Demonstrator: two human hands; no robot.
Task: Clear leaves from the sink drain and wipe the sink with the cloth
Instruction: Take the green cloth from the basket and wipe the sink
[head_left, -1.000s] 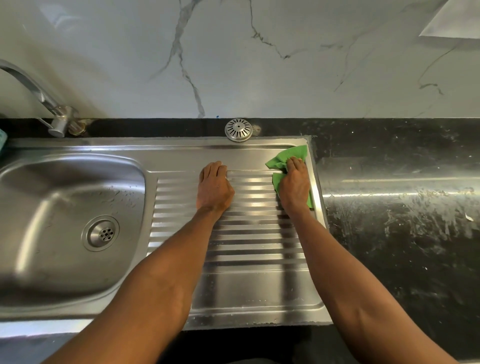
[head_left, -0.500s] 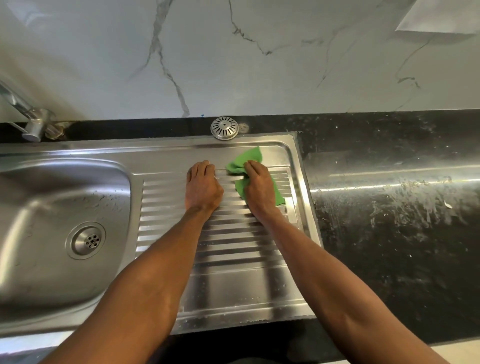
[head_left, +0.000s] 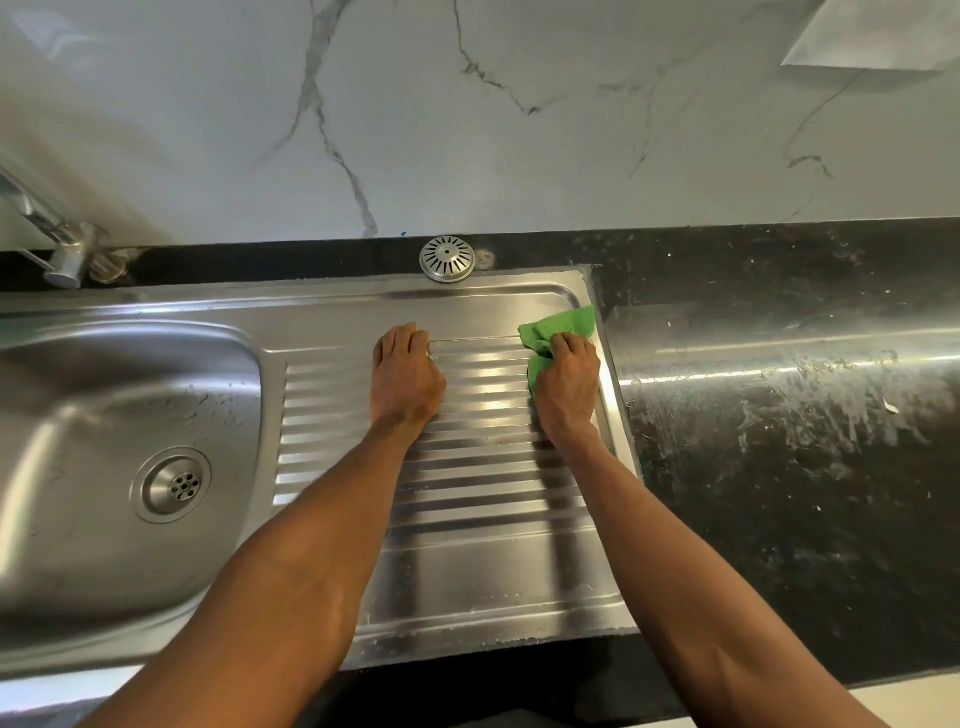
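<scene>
My right hand (head_left: 567, 387) sits at the upper right corner of the steel drainboard (head_left: 467, 545), its fingers (head_left: 569, 344) curled round a bunched green cloth (head_left: 558, 325) and pressing it onto the metal just inside the raised rim. The cloth sticks out above and to the left of my knuckles. My left hand (head_left: 405, 376) lies flat on the ridges near the middle of the frame, palm down, fingers (head_left: 402, 335) straight and close together, holding nothing. The two hands are apart, with bare ridges between them. At the left of the frame is the sink basin (head_left: 78, 415), with water drops on its wall and the round drain (head_left: 174, 486) at its bottom. A domed metal strainer cap (head_left: 447, 258) rests on the black table (head_left: 805, 415) just above the drainboard's back edge. The tap (head_left: 57, 244) stands at the upper left.
</scene>
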